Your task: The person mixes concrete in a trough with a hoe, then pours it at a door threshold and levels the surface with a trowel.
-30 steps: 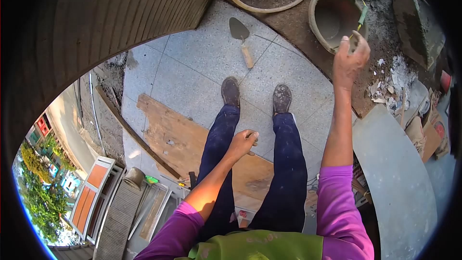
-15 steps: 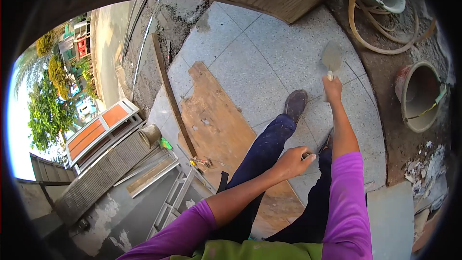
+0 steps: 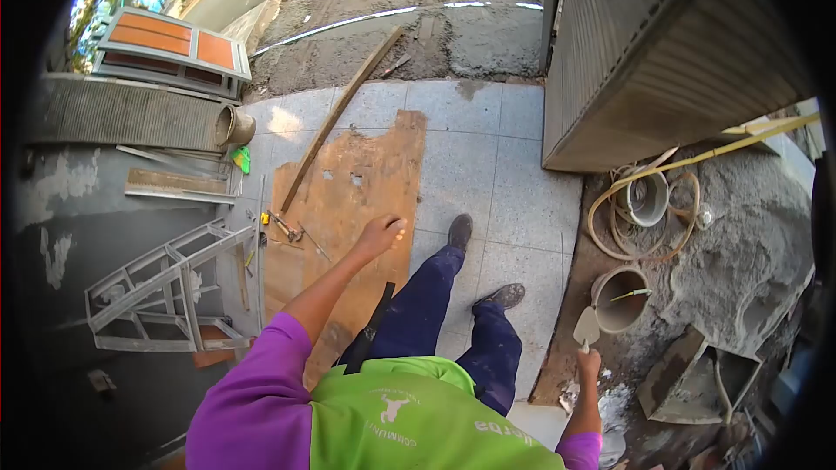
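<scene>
My right hand is closed round the handle of a trowel, down at my right side. The blade points away from me, near the lower rim of a bucket that holds a thin yellow-green strip. My left hand hangs in the air above a worn plywood sheet, its fingers curled together. Whatever may be inside those fingers is hidden. Hand tools lie on the plywood's left edge, beside a long wooden batten.
Grey floor tiles lie under my feet. To the right are a coiled hose, a second bucket, a sand heap and a tilted box. An aluminium ladder lies left. A large corrugated panel stands ahead.
My view has swung round to the right, and I have turned. The trowel has gone from over the tiles to beside the bucket. My left hand is now over the plywood.
</scene>
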The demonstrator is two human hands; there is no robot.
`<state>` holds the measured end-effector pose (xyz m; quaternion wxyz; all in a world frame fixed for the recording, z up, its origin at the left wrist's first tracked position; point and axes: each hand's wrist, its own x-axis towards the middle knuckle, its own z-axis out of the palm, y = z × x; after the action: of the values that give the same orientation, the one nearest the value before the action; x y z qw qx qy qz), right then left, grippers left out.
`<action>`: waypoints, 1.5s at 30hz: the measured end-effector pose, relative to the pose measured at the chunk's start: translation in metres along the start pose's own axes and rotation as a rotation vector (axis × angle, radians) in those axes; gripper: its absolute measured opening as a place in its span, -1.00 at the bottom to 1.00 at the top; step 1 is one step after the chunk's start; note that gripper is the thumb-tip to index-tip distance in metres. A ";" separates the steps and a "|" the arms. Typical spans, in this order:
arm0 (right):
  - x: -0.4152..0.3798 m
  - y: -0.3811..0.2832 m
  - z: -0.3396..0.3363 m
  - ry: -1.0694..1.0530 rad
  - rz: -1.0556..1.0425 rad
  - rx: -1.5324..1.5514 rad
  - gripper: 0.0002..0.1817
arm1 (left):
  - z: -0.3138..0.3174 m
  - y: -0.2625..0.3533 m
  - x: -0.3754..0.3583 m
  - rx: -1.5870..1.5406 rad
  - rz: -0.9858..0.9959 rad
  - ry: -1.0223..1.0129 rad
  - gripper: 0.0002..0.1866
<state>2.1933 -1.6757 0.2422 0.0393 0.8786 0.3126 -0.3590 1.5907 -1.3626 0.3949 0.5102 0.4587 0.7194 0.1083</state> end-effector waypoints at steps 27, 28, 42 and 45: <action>-0.066 -0.646 -0.028 -0.303 -0.352 -0.082 -0.73 | -0.300 -0.265 -0.107 -0.905 -0.481 0.516 -0.60; -0.055 -0.665 -0.019 -0.311 -0.318 -0.077 -0.73 | -0.301 -0.269 -0.103 -0.936 -0.507 0.531 -0.61; -0.054 -1.104 0.091 -0.444 -0.635 -0.248 -0.67 | -0.230 -0.265 -0.103 -1.504 -0.958 0.657 -0.57; -0.051 -1.190 0.123 -0.426 -0.701 -0.298 -0.66 | -0.249 -0.265 -0.073 -1.510 -0.983 0.554 -0.55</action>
<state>1.4035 -0.7846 0.3698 0.1049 0.6103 0.6254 -0.4748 1.2416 -1.4883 0.3892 0.4716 -0.3905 0.6675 0.4237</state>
